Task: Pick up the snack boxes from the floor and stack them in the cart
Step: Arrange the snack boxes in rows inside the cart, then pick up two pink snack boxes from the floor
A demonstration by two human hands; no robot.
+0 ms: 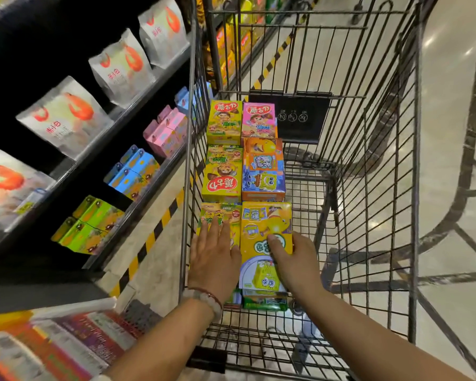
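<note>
Both hands on boxes in cart

Snack boxes sit two across along the cart's (pixel 374 166) left wall. Left hand (pixel 213 259) lies flat, fingers spread, on the near green box (pixel 217 215). Right hand (pixel 294 259) pinches the yellow box (pixel 264 224) just beside it, thumb on top, fingers curled round its right edge. Shelves (pixel 99 138) stand left of the cart
</note>
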